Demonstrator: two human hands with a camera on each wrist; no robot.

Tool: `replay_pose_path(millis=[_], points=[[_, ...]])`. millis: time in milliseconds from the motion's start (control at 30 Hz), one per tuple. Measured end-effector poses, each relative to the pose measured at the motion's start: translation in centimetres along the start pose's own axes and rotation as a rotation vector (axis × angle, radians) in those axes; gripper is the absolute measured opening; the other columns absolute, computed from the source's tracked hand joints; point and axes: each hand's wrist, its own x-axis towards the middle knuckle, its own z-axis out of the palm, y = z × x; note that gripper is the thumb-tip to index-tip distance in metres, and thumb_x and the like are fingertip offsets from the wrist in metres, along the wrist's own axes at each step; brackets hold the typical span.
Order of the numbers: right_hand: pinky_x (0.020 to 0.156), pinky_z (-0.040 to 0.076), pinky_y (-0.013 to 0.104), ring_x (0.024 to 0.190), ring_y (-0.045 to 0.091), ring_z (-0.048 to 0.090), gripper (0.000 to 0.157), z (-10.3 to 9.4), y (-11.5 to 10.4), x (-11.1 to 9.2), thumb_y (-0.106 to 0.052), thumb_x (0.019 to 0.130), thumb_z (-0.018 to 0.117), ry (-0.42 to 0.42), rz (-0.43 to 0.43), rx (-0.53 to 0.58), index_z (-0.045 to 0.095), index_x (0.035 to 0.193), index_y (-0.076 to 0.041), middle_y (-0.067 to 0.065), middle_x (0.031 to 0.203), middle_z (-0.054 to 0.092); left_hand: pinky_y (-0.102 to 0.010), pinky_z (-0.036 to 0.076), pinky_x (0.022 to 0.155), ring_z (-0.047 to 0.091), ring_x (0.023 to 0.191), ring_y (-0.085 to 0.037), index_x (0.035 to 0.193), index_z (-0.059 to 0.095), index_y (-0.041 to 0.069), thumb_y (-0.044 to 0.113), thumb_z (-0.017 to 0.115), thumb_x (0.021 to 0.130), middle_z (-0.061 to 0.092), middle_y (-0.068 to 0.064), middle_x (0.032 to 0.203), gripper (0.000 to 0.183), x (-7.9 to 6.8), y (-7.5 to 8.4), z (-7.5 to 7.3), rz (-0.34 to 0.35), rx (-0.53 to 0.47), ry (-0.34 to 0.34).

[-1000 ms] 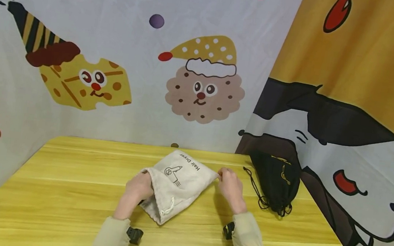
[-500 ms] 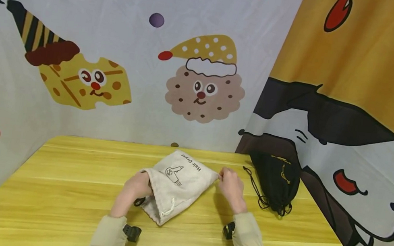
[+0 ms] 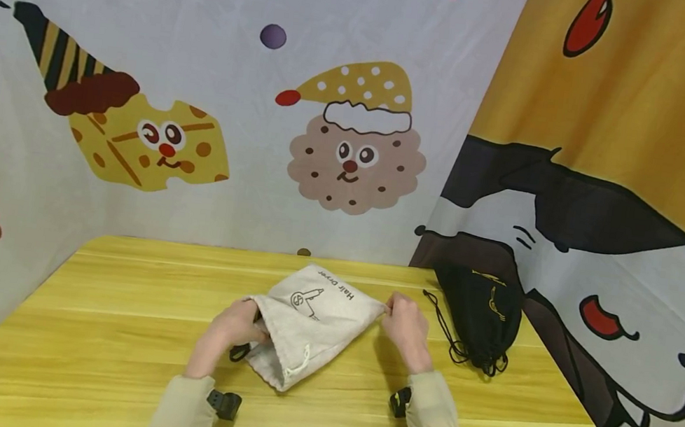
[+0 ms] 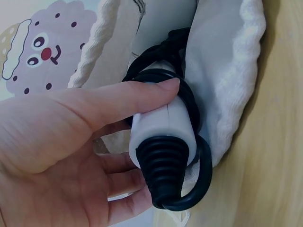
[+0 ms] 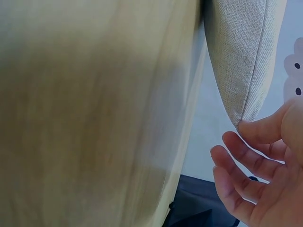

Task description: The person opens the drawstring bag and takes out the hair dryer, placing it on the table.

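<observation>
A light linen drawstring bag [image 3: 330,325], printed "Hair Dryer", lies on the table with its mouth gaping toward the left. Inside that mouth my left hand [image 3: 237,325] grips the white handle of a hair dryer [image 4: 163,120]. A black cord is wound about the handle, and its ribbed cord sleeve points out of the opening. The dryer's head is hidden in the cloth. At the opposite end my right hand [image 3: 406,325] pinches the bag's corner between thumb and forefinger, drawing it to a point; the remaining fingers are loosely bent in the right wrist view.
A black drawstring pouch [image 3: 483,317] with gold print lies at the table's right edge, its cords trailing toward the left. The wooden table [image 3: 112,342] runs back to a cartoon-printed curtain [image 3: 209,50].
My left hand has drawn back slightly to the left, and more of the black cord shows at the bag's mouth. My right hand and the pinched corner have shifted slightly right.
</observation>
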Motion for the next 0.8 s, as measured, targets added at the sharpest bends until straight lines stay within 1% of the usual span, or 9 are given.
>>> replay_pose_path(millis=[100, 233, 333, 467, 567, 700, 800], points=[[0.05, 0.043, 0.031, 0.064, 0.02, 0.059, 0.004, -0.1, 0.0, 0.0, -0.006, 0.081, 0.064, -0.003, 0.018, 0.003, 0.063, 0.085, -0.007, 0.008, 0.084, 0.067, -0.049, 0.049, 0.091, 0.056, 0.113, -0.04, 0.121, 0.057, -0.002, 0.019, 0.083, 0.07, 0.06, -0.023, 0.123, 0.061, -0.1, -0.1, -0.2, 0.023, -0.005, -0.017], [0.049, 0.042, 0.031, 0.064, 0.019, 0.057, 0.005, -0.3, 0.1, 0.0, -0.005, 0.08, 0.062, -0.02, 0.043, 0.011, 0.064, 0.084, -0.008, 0.008, 0.085, 0.067, -0.049, 0.048, 0.093, 0.057, 0.113, -0.036, 0.123, 0.057, 0.001, 0.018, 0.083, 0.07, 0.06, -0.02, 0.124, 0.062, -0.1, -0.3, -0.4, 0.048, -0.049, -0.039], [0.049, 0.04, 0.03, 0.063, 0.018, 0.055, 0.005, -0.3, 0.3, 0.0, -0.005, 0.08, 0.061, -0.032, 0.055, 0.008, 0.063, 0.083, -0.008, 0.007, 0.084, 0.066, -0.044, 0.05, 0.084, 0.059, 0.1, -0.027, 0.122, 0.056, 0.002, 0.017, 0.083, 0.07, 0.062, -0.016, 0.116, 0.06, -0.3, -0.4, -0.7, 0.03, -0.085, -0.056], [0.048, 0.039, 0.029, 0.061, 0.018, 0.054, 0.005, -0.5, 0.6, 0.0, -0.004, 0.078, 0.059, -0.038, 0.072, 0.01, 0.062, 0.081, -0.007, 0.008, 0.081, 0.066, -0.038, 0.048, 0.072, 0.054, 0.084, -0.021, 0.118, 0.055, 0.0, 0.016, 0.082, 0.071, 0.061, -0.013, 0.103, 0.056, -0.7, -0.2, -1.2, 0.017, -0.105, -0.083], [0.049, 0.039, 0.029, 0.063, 0.019, 0.054, 0.005, -0.8, 1.0, 0.0, -0.004, 0.076, 0.059, -0.048, 0.09, 0.008, 0.061, 0.08, -0.007, 0.009, 0.081, 0.065, -0.038, 0.049, 0.073, 0.055, 0.086, -0.022, 0.117, 0.055, 0.0, 0.015, 0.083, 0.07, 0.061, -0.013, 0.102, 0.057, -0.8, -0.3, -1.4, 0.029, -0.114, -0.095], [0.049, 0.038, 0.028, 0.063, 0.019, 0.053, 0.004, -1.1, 1.5, -0.1, -0.005, 0.076, 0.059, -0.066, 0.102, 0.005, 0.06, 0.08, -0.006, 0.009, 0.082, 0.064, -0.038, 0.049, 0.074, 0.055, 0.089, -0.022, 0.119, 0.055, 0.003, 0.014, 0.084, 0.068, 0.06, -0.011, 0.101, 0.06, -0.9, -0.6, -1.6, 0.049, -0.118, -0.104], [0.048, 0.036, 0.026, 0.061, 0.018, 0.051, 0.004, -1.1, 1.8, -0.2, -0.005, 0.077, 0.058, -0.08, 0.111, 0.015, 0.06, 0.081, -0.005, 0.01, 0.083, 0.064, -0.035, 0.047, 0.07, 0.054, 0.087, -0.021, 0.12, 0.055, 0.006, 0.013, 0.084, 0.068, 0.06, -0.01, 0.1, 0.06, -0.9, -0.8, -1.7, 0.067, -0.13, -0.11]])
